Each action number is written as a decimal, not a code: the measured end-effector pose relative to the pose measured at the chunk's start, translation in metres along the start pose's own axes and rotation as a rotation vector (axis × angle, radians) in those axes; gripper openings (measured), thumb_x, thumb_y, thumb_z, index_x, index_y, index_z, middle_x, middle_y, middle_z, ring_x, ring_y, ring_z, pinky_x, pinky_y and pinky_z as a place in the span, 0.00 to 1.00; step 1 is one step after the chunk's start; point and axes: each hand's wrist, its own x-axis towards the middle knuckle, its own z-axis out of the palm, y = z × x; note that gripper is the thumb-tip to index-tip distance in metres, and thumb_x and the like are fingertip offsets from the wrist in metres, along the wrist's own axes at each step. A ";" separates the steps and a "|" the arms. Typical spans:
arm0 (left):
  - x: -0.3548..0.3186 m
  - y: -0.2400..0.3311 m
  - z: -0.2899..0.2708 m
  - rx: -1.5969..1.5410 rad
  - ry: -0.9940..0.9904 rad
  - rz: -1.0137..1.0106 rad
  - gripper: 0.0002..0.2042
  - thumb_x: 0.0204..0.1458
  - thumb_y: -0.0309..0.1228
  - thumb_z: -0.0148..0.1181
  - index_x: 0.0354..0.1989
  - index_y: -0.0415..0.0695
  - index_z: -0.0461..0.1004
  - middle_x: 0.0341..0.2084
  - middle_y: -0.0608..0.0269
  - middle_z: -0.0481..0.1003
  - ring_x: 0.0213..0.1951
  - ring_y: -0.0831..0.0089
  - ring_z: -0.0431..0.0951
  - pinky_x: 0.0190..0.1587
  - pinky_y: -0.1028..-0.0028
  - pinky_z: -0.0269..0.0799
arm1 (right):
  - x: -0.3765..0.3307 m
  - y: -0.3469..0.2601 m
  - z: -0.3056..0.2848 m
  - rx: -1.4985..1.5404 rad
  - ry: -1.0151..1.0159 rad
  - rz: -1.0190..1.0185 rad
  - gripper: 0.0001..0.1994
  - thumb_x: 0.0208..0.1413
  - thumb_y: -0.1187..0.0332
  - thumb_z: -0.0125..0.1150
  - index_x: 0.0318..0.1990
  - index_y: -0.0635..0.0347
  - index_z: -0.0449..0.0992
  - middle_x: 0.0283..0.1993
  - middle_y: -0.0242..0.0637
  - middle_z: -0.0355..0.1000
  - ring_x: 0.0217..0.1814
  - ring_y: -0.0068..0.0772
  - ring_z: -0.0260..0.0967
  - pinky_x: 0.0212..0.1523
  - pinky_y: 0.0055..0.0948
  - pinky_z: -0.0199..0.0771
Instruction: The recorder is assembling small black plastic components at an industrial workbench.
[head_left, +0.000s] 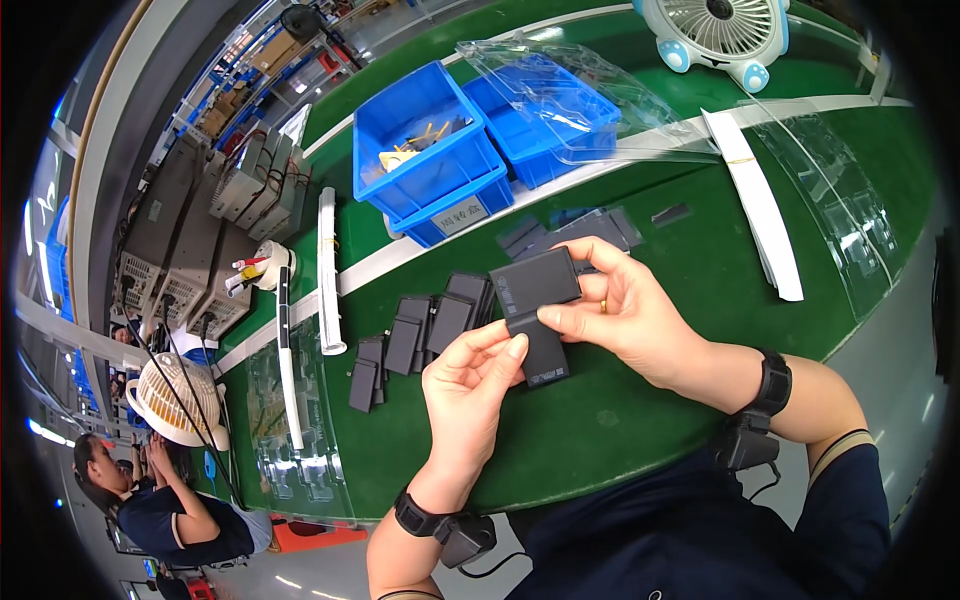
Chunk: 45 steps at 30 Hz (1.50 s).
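My right hand (pixel 625 315) is closed on a flat black battery-like pack (pixel 538 282), with the thumb on its lower edge and the fingers behind. Just below it is a second flat black pack (pixel 545 358), pinched at its left side by my left hand (pixel 475 375). The two packs meet or overlap between my hands; whether they are joined cannot be made out. Small pale print marks show on both. Left of my hands, several similar black packs (pixel 404 343) lie in leaning rows on the green table (pixel 600 420). Beyond my hands, more dark flat pieces (pixel 590 232) lie on the table.
Blue bins (pixel 410 150) stand at the back, one holding small parts, with clear plastic trays (pixel 590 95) over another. A white paper stack (pixel 755 205) lies right. Left are a clear tray (pixel 295 420), a white fan (pixel 180 400) and a seated co-worker (pixel 180 510).
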 end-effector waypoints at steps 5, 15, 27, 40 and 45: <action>0.000 0.001 -0.006 -0.021 0.041 -0.054 0.08 0.57 0.26 0.63 0.43 0.37 0.79 0.34 0.62 0.80 0.35 0.80 0.79 0.39 0.78 0.78 | -0.003 0.000 -0.002 0.016 -0.030 0.066 0.23 0.57 0.77 0.62 0.59 0.59 0.62 0.47 0.39 0.76 0.48 0.25 0.75 0.50 0.27 0.76; 0.001 -0.001 -0.007 -0.047 0.032 -0.058 0.08 0.58 0.28 0.62 0.42 0.37 0.79 0.35 0.61 0.80 0.35 0.76 0.81 0.41 0.75 0.79 | -0.007 -0.005 0.004 0.088 0.016 0.179 0.24 0.60 0.75 0.60 0.61 0.61 0.59 0.46 0.36 0.75 0.49 0.25 0.74 0.52 0.30 0.76; 0.007 0.023 -0.017 -0.040 -0.261 0.128 0.34 0.54 0.30 0.64 0.69 0.41 0.56 0.61 0.55 0.62 0.58 0.67 0.68 0.55 0.64 0.71 | -0.004 -0.023 0.000 0.220 -0.314 0.487 0.33 0.61 0.69 0.62 0.69 0.53 0.52 0.48 0.33 0.74 0.50 0.20 0.72 0.48 0.25 0.75; 0.008 0.036 -0.037 0.110 -0.157 0.009 0.04 0.51 0.21 0.67 0.35 0.36 0.80 0.30 0.65 0.80 0.32 0.82 0.78 0.38 0.81 0.74 | -0.004 -0.032 -0.002 -0.236 -0.274 0.397 0.18 0.65 0.59 0.55 0.57 0.60 0.72 0.46 0.36 0.77 0.47 0.20 0.73 0.45 0.21 0.72; 0.013 0.031 -0.035 0.040 -0.152 -0.079 0.05 0.53 0.23 0.66 0.37 0.36 0.79 0.31 0.63 0.80 0.33 0.80 0.79 0.37 0.79 0.75 | -0.011 -0.019 -0.001 -0.258 -0.240 0.143 0.17 0.57 0.75 0.64 0.53 0.67 0.74 0.41 0.37 0.79 0.44 0.19 0.75 0.43 0.19 0.75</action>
